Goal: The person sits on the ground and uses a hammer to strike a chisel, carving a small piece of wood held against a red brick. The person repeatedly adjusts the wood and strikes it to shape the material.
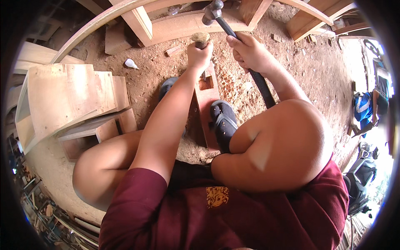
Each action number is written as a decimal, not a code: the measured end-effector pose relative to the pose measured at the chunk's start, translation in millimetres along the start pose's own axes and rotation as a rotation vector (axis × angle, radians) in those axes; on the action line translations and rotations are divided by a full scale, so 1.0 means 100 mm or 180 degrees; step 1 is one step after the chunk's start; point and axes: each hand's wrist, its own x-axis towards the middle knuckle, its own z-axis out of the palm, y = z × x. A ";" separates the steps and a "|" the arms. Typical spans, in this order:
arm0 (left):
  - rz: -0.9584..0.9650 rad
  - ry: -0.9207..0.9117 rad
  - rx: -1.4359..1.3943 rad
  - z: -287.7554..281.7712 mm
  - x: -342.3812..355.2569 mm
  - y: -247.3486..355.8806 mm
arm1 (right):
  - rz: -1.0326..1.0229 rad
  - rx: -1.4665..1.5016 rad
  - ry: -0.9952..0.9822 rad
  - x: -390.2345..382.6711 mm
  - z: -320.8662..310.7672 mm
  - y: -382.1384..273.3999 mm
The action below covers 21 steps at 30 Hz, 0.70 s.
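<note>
My left hand is wrapped round the upright handle of a chisel, whose flattened top shows above the fist. The chisel's blade points down at a rectangular hole cut in a reddish wooden beam; whether the tip touches the wood I cannot tell. In my right hand is a hammer, gripped partway along its dark handle, its metal head raised beyond and to the right of the chisel. The beam lies on the ground between my feet, with my right shoe against its side.
Pale wood chips lie right of the beam. Curved wooden frames stand at the far side, and a stack of shaped boards at the left. A person in blue and a motorcycle are at the far right.
</note>
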 end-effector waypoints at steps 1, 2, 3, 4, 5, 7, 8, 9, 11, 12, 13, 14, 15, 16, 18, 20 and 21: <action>-0.0057 -0.0012 -0.0061 0.00 0.01 0.00 | -0.0074 0.0088 -0.0008 -0.02 0.01 -0.04; -0.0031 0.0022 0.0011 0.00 0.02 0.01 | -0.0233 0.0193 -0.0011 -0.04 0.02 -0.08; -0.0031 0.0057 0.0082 0.00 0.03 0.02 | -0.0180 0.0220 -0.0018 -0.07 0.02 -0.11; -0.0147 0.0081 0.0218 0.00 0.02 0.03 | -0.0219 0.0263 -0.0016 -0.09 0.02 -0.14; -0.0028 0.0098 0.0082 0.01 0.00 0.05 | -0.0284 0.0315 -0.0038 -0.11 0.02 -0.16; -0.0089 0.0070 0.0000 0.01 -0.06 0.10 | -0.0340 0.0414 -0.0041 -0.15 0.00 -0.17; 0.0054 0.0137 -0.0124 0.00 -0.10 0.13 | -0.0473 0.0522 -0.0127 -0.17 -0.01 -0.16; 0.0097 0.0170 -0.0206 -0.01 -0.15 0.16 | -0.0433 0.0503 0.0001 -0.18 -0.03 -0.15; -0.0038 0.0162 -0.0640 -0.04 -0.32 0.16 | -0.0682 0.0658 -0.0054 -0.18 -0.05 -0.13; 0.0065 0.0149 -0.0598 -0.05 -0.37 0.16 | -0.0469 0.0602 0.0086 -0.17 -0.06 -0.13; 0.0170 0.0136 -0.0559 -0.07 -0.41 0.15 | -0.0465 0.0627 0.0088 -0.17 -0.06 -0.13; 0.0323 0.0122 -0.0461 -0.08 -0.42 0.14 | -0.0562 0.0689 0.0150 -0.17 -0.07 -0.14; 0.0440 0.0258 -0.0319 -0.07 -0.41 0.12 | -0.0562 0.0806 0.0110 -0.17 -0.08 -0.16; 0.0453 0.0208 -0.0302 -0.08 -0.40 0.10 | -0.0560 0.0697 0.0124 -0.17 -0.09 -0.19; 0.0457 0.0098 -0.0220 -0.09 -0.37 0.06 | -0.0669 0.0503 0.0269 -0.21 -0.12 -0.26; 0.0896 0.0124 0.0032 -0.07 -0.34 0.03 | -0.0938 0.0309 0.0499 -0.27 -0.18 -0.33; 0.0985 0.0140 0.0108 -0.06 -0.33 0.03 | -0.1102 0.0137 0.0598 -0.29 -0.20 -0.36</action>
